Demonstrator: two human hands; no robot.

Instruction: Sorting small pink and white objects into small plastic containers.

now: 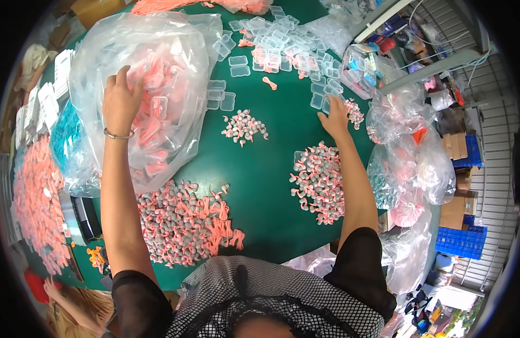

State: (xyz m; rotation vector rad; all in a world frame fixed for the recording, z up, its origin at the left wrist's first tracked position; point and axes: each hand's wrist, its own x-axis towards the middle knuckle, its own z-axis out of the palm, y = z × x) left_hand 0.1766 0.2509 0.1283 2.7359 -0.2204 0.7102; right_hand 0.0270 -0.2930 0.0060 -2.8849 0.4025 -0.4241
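My left hand (122, 101), a bracelet at its wrist, is over a large clear plastic bag (201, 62) with its fingers apart. Inside the bag lie many small clear cases with coiled pink cords (153, 112). On the right, my right hand (335, 117) reaches to the small clear hinged cases (318, 100), thumb held away from the fingers. Whether its fingertips touch a case I cannot tell. Beside that hand is a small heap of pink-and-grey pieces (354, 114); a bigger heap of pink-and-grey pieces (319, 180) lies by my right forearm.
On the green table (260, 186) are a small pile of pink-and-grey pieces (244, 127) and a large heap with corded bundles (175, 225). Loose clear cases (282, 39) spread at the back. Filled plastic bags (403, 163) line the right edge. Another person's arm (74, 304) shows at lower left.
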